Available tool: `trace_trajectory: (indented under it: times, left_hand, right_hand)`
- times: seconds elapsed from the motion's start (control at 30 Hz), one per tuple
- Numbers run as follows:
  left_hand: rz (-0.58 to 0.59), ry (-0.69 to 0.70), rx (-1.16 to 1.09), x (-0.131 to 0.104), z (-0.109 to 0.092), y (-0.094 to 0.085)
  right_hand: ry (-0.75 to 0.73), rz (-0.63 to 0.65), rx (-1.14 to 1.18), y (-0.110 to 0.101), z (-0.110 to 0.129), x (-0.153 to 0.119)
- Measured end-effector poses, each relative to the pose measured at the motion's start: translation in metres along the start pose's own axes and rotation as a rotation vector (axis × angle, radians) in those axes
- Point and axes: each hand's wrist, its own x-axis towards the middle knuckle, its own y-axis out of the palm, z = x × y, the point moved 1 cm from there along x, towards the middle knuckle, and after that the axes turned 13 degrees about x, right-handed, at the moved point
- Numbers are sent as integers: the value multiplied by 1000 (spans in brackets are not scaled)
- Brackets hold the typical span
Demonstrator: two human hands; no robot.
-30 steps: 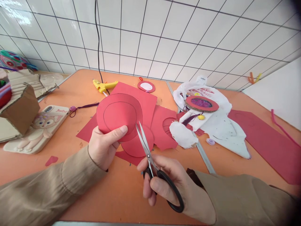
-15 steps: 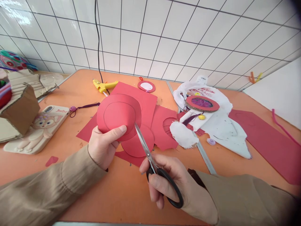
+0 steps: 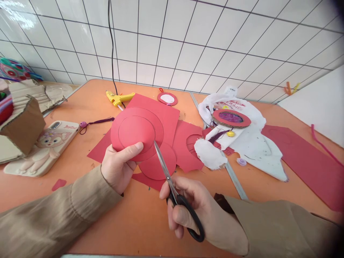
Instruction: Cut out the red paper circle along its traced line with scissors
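Note:
My left hand [image 3: 119,166] grips the lower edge of a red paper disc [image 3: 135,130], thumb on top, fingers underneath. Two drawn rings show on the disc, and its middle bulges slightly. In my right hand [image 3: 192,208] are black-handled scissors [image 3: 167,175], their blades pointing up and left. The blade tips meet the disc at the inner ring's right side, and the blades look nearly together. Beneath the disc lie another red round piece [image 3: 161,165] and red paper sheets [image 3: 172,114].
A yellow glue gun [image 3: 120,98] lies behind the disc, its cord up the tiled wall. On the left are a phone [image 3: 48,147] and cardboard box [image 3: 24,125]. A white plastic bag [image 3: 258,143], oval ornament [image 3: 231,118] and red sheet [image 3: 306,161] lie on the right.
The scissor handles have shifted slightly left with my right hand, and the blades look closer together. The disc's right edge lies a little farther out. My left hand has barely moved.

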Motion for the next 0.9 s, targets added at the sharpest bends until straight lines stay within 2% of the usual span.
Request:
trace_trajectory:
  times: [0.3, 0.63, 0.9]
  left_hand:
    - [15, -4, 4, -1, 0, 2]
    - [49, 2, -1, 0, 2, 0]
    - [64, -12, -8, -3, 2, 1]
  right_hand:
    - [-27, 54, -44, 5, 8, -2]
    - [-31, 64, -33, -1, 3, -3]
    - [-56, 75, -25, 2, 6, -3]
